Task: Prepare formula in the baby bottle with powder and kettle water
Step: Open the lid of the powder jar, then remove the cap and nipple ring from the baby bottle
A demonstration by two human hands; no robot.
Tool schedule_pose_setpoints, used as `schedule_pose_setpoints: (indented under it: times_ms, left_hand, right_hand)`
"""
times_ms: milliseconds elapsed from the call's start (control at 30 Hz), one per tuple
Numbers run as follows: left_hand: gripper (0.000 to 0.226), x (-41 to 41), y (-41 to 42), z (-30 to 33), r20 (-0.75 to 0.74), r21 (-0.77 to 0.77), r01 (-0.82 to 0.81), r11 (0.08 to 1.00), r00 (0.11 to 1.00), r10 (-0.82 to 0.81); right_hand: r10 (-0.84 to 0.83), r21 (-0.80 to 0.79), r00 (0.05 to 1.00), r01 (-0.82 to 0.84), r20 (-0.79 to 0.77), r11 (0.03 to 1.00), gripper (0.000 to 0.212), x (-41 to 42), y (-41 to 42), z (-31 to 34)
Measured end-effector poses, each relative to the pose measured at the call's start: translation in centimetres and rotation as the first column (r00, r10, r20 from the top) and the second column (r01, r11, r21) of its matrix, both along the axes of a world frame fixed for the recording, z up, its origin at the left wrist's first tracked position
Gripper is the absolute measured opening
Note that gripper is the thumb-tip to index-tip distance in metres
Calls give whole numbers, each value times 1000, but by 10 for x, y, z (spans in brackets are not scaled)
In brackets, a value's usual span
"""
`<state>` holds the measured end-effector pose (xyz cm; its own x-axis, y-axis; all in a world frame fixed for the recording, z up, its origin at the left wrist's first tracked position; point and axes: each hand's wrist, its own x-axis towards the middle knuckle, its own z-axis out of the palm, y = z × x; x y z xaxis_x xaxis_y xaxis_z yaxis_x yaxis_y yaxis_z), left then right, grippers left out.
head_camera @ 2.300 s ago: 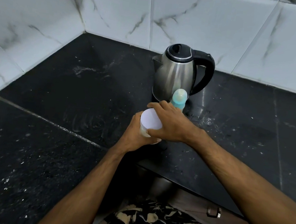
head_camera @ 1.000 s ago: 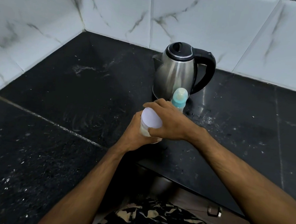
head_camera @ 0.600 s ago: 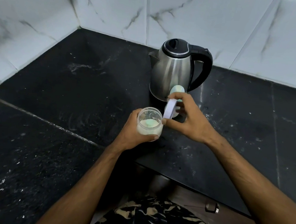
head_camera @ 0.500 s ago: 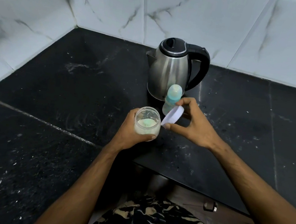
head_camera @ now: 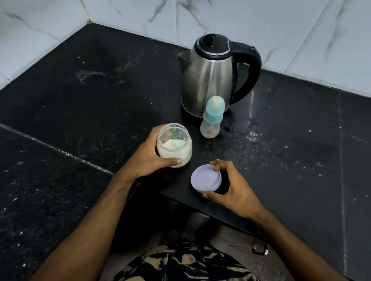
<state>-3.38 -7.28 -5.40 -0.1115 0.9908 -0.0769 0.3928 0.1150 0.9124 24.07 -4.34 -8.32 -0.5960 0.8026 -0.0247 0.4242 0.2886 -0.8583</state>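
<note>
Now the left hand [head_camera: 153,157] grips the open powder jar [head_camera: 174,145] around its smooth, likely light body; the right hand [head_camera: 232,188] pinches the lid [head_camera: 205,181] by its rim. Behind them, the capped baby bottle [head_camera: 212,118] stands just before the kettle [head_camera: 211,79].

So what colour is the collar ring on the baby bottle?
Teal blue, on the baby bottle under a pale clear cap; the head view shows it plainly.

The left hand [head_camera: 153,157] hides the powder jar's [head_camera: 175,145] near side (its base too).
</note>
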Motion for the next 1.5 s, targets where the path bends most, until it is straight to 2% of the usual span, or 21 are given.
schedule_pose_setpoints:
  times_ms: [167, 300, 400, 467, 533, 633, 700, 833, 1000, 1167, 1333, 1500]
  left_hand:
    - [94, -1, -1, 2, -23, -4, 26, 1000, 999, -26]
    - [99, -1, -3, 3, -8, -24, 35, 999, 999, -36]
    - [111, -1, -3, 5, 27, -29, 35, 999, 999, -34]
    - [110, 1, -2, 11, 57, -29, -11, 1000, 998, 13]
    - [95, 3, 2, 18, 90, 12, -87, 996, 992, 86]
    - [78, 9, 11, 33, 103, 96, -153, 984, 984, 143]
    - [76, 15, 20, 44, 81, 130, -150, 980, 987, 140]
    - [70, 24, 33, 56, 33, 154, -132, 979, 991, 128]
    - [61, 33, 42, 59, 4, 170, -146, 975, 989, 148]
    - [48, 44, 48, 62, -4, 224, -178, 958, 983, 183]
    - [52, 68, 59, 62, -61, 267, -57, 962, 995, 76]
    - [69, 102, 73, 43, -171, 216, 82, 973, 984, -45]
  right_hand:
    - [12, 77, 992, -21, 125, 997, 75, -1, 1, -7]
    - [30, 103, 988, -46, 150, 994, 84, 0, 0, -11]
    - [40, 56, 991, -48, 125, 997, 95, 1, 0, -9]
    - [9, 26, 998, -11, 68, 1000, 91, 1, 6, -3]
    - [-84, 49, 996, 84, -6, 995, 79, -2, 18, 7]
    - [-252, 170, 966, 258, -54, 951, 66, -14, 49, 30]
    - [-294, 264, 953, 302, -69, 916, 64, -25, 73, 47]
    - [-246, 330, 969, 237, -14, 914, 72, -48, 109, 71]
    - [-169, 386, 964, 78, 207, 919, 64, -68, 129, 73]
    - [-184, 347, 972, 124, 143, 930, 57, -62, 129, 73]
    - [-183, 342, 973, 126, 142, 931, 60, -34, 125, 80]
    - [-200, 344, 970, 143, 137, 928, 60, -3, 113, 81]
